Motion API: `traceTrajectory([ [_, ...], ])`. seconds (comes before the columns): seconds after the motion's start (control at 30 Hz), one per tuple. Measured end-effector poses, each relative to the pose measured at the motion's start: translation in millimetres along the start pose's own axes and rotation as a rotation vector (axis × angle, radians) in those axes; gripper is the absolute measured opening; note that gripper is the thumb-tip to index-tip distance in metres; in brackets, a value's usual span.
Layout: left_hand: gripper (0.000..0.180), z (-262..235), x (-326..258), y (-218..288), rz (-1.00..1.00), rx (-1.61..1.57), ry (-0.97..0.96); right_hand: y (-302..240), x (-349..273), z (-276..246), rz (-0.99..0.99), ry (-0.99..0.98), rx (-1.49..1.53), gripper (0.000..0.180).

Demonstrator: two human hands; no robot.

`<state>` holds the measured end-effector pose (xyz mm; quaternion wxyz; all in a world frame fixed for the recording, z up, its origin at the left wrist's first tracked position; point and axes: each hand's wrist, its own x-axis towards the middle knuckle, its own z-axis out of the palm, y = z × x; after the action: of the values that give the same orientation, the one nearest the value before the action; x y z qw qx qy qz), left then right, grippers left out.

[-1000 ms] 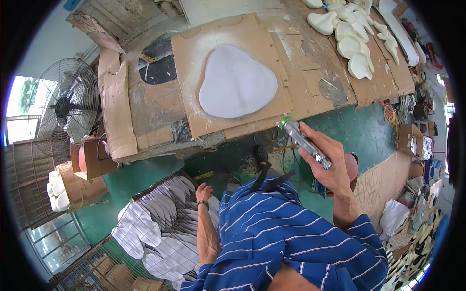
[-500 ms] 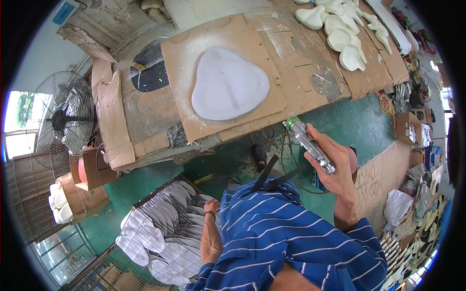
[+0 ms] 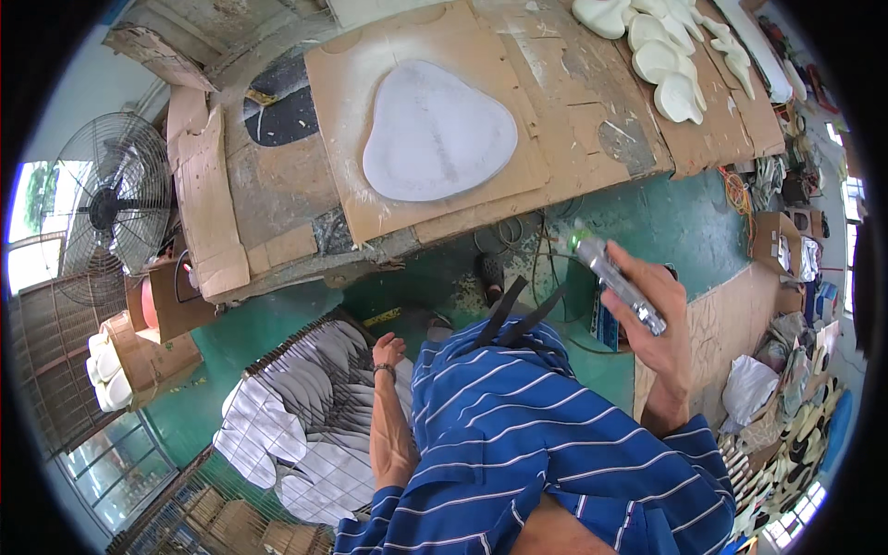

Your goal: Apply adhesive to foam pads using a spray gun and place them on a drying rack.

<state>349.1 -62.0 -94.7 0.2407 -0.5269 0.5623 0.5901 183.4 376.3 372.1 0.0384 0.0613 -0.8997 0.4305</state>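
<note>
Metal hand tool [image 3: 625,289], qty 1, cyl., w/ green collar: in right grip [image 3: 655,313], beyond near edge of counter [image 3: 282,178], above green floor [image 3: 689,220]. Right grip: closed round tool body, fingers on one side, thumb on other; left grip [image 3: 388,353]: empty as far as seen, fingers loosely curled, part-open, beside wire rack [image 3: 257,368] of white pads [image 3: 305,388]. Handling (judged): carry w/ firm but easy hold, wrist loose; collar end pointed away from body, clear of counter edge & black straps [image 3: 499,319]; avoid knocking rounded pad [image 3: 439,129], as its pale face would prob. show marks. Appearance: tool silver, shiny, w/ bright reflections along body; collar vivid green, nr. far end; tip blurred, detail n/a; part of body hid. by hand. Pad: rounded-triangular, pale grey-white, dark smudge approx. mid., lying flat on cardboard sheet [image 3: 340,153] w/ whitish dusting.
</note>
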Motion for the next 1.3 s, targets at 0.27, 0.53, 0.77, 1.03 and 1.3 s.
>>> traceTrajectory([
  [0.27,0.039,62,14,92,0.533,0.060,-0.038,7,-21,-9,0.050,-0.106,0.034,0.062],
  [0.53,0.040,165,14,278,1.001,0.342,0.358,12,-24,-13,0.076,-0.027,0.015,0.058],
  [0.77,0.045,192,-5,317,0.933,0.671,0.522,19,-43,-43,0.148,-0.044,0.003,0.060],
  [1.03,0.049,191,-6,323,0.961,0.797,0.553,42,-34,-36,0.139,0.023,-0.055,0.061],
  [1.3,0.045,195,-20,333,0.937,0.788,0.531,53,-22,-29,0.069,-0.265,0.277,0.069],
])
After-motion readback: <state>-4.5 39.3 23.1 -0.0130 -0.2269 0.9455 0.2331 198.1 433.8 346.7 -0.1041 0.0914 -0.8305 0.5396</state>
